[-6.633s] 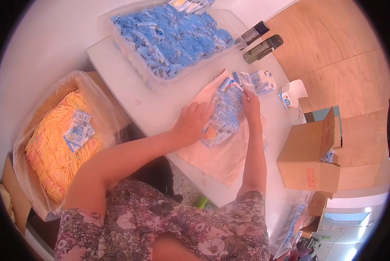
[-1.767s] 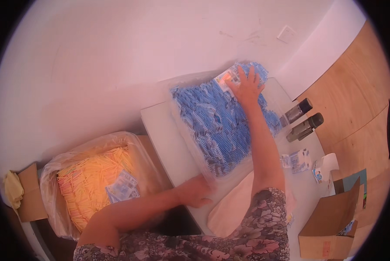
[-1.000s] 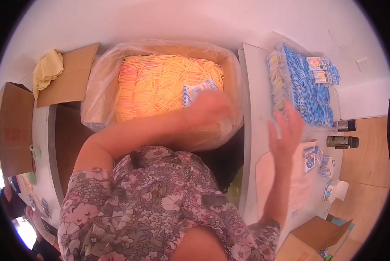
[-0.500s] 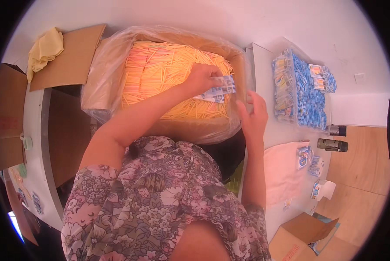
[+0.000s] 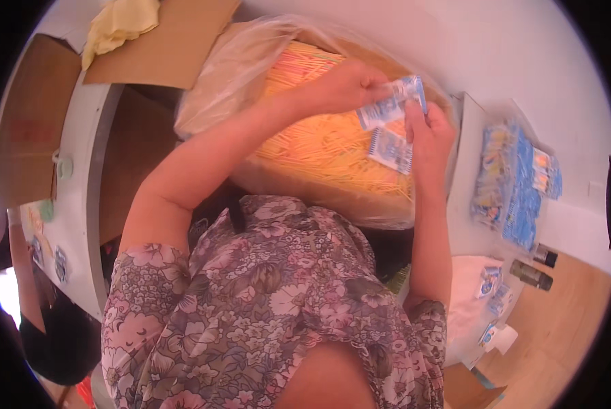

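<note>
A small blue-and-white clear packet point(image 5: 387, 108) is stretched between my hands above an open carton. My left hand point(image 5: 349, 85) is closed, pinching the packet's left part. On the other side my right hand point(image 5: 431, 136) grips its right end between thumb and fingers. A second similar packet point(image 5: 390, 151) is just below, beside my right hand; whether it hangs from the first or is held separately I cannot tell. The carton point(image 5: 319, 187), lined with clear plastic film point(image 5: 234, 65), is full of thin yellow and pink sticks point(image 5: 319, 146).
To the right, a clear bin point(image 5: 496, 180) holds many blue packets. Nearer are dark bottles point(image 5: 530, 274), a pink cloth point(image 5: 465, 293) and a cardboard box point(image 5: 465, 392). At left stand a cardboard flap point(image 5: 159, 51), a yellow cloth point(image 5: 125, 27) and a white table point(image 5: 77, 187). Another person's arm point(image 5: 26, 279) shows there.
My right hand has come up and taken hold of the packet's right end. My left hand still holds the packet, now stretched between both hands. The whole view has shifted and tilted.
</note>
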The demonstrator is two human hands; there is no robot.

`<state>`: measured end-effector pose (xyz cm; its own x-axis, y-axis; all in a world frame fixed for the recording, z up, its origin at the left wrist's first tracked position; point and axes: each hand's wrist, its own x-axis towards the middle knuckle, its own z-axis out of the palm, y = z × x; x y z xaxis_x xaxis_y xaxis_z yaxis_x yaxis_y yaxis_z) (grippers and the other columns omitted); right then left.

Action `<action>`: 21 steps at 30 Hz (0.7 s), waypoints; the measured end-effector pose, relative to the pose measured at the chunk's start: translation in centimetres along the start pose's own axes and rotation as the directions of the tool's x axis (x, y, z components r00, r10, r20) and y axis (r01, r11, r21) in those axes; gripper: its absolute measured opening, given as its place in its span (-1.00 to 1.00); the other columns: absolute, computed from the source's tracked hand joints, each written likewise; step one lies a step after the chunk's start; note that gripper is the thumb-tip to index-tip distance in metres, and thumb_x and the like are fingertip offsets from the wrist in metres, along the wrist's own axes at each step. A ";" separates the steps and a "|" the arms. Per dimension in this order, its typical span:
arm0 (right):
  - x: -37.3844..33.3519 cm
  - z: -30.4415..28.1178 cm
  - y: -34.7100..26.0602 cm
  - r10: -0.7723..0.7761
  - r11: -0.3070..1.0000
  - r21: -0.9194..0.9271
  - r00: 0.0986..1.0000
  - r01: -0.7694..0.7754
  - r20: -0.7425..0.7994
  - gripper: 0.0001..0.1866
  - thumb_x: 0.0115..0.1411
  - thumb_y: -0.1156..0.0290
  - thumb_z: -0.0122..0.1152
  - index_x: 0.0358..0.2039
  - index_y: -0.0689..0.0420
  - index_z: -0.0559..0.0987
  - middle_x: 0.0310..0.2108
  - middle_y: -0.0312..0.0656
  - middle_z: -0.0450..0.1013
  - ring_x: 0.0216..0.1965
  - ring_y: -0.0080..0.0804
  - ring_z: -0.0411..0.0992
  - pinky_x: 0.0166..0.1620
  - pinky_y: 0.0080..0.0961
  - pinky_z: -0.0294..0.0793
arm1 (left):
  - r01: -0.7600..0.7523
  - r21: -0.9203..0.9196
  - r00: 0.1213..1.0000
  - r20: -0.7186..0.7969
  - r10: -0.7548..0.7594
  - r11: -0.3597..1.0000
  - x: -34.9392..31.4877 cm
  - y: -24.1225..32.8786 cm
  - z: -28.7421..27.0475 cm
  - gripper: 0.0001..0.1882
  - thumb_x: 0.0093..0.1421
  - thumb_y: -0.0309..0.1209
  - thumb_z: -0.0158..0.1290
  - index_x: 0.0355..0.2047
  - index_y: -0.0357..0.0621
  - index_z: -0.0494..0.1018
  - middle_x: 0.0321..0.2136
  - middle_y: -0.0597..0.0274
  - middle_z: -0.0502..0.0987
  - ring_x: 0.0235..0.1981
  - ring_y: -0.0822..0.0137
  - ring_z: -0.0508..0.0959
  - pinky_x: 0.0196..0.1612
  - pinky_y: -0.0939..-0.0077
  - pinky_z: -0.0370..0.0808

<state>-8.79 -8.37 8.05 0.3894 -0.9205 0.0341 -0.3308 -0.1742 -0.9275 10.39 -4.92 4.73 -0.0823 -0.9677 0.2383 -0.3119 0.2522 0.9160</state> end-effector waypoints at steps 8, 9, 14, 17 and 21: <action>3.1 7.4 1.1 -0.234 0.818 -0.288 0.747 0.497 0.623 -0.86 0.05 0.44 0.21 -0.41 0.25 0.55 -0.46 -0.17 0.47 -0.44 -0.36 0.43 -0.33 -0.45 0.39 | 0.126 0.014 0.908 -0.404 -0.110 0.992 -5.4 -0.7 -9.7 -0.85 0.13 -0.46 0.12 -0.35 -0.31 0.54 -0.60 0.46 0.47 -0.54 0.68 0.36 -0.47 0.73 0.34; 3.0 8.0 1.1 -0.224 0.818 -0.290 0.740 0.497 0.635 -0.86 0.05 0.44 0.21 -0.41 0.25 0.55 -0.46 -0.17 0.47 -0.44 -0.36 0.43 -0.33 -0.45 0.39 | 0.092 -0.071 0.902 -0.416 -0.113 0.993 -5.7 -0.9 -10.0 -0.84 0.10 -0.48 0.14 -0.33 -0.33 0.55 -0.58 0.39 0.51 -0.53 0.65 0.41 -0.48 0.71 0.37; 3.6 9.0 -0.4 -0.018 0.805 -0.327 0.572 0.494 0.820 -0.88 0.02 0.46 0.21 -0.43 0.24 0.57 -0.47 -0.15 0.47 -0.45 -0.29 0.43 -0.33 -0.45 0.39 | 0.024 -0.256 0.898 -0.419 -0.133 0.966 -7.2 -1.8 -10.2 -0.86 0.14 -0.45 0.14 -0.32 -0.26 0.57 -0.56 0.51 0.48 -0.50 0.72 0.37 -0.45 0.77 0.34; 1.9 8.6 -2.2 0.135 0.900 -0.355 0.611 0.254 0.780 -0.88 0.01 0.45 0.21 -0.43 0.20 0.59 -0.46 -0.17 0.48 -0.43 -0.24 0.42 -0.33 -0.43 0.41 | 0.031 -0.209 0.899 -0.422 -0.119 0.977 -8.2 -1.7 -10.0 -0.85 0.15 -0.44 0.14 -0.32 -0.26 0.57 -0.57 0.53 0.47 -0.49 0.72 0.37 -0.44 0.78 0.34; -0.6 10.0 -2.1 -0.438 0.663 -0.059 0.451 0.746 0.778 -0.92 -0.01 0.46 0.21 -0.50 0.19 0.58 -0.52 -0.20 0.45 -0.41 -0.23 0.39 -0.34 -0.39 0.42 | 0.070 -0.243 0.901 -0.401 -0.166 0.967 -9.2 -1.3 -9.0 -0.84 0.14 -0.48 0.11 -0.30 -0.34 0.55 -0.50 0.37 0.55 -0.47 0.65 0.45 -0.41 0.72 0.42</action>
<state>0.33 -3.96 6.28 0.9890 -0.0664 0.1325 0.0208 -0.8228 -0.5680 20.10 3.65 4.22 0.3574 -0.9139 0.1924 -0.0773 0.1764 0.9813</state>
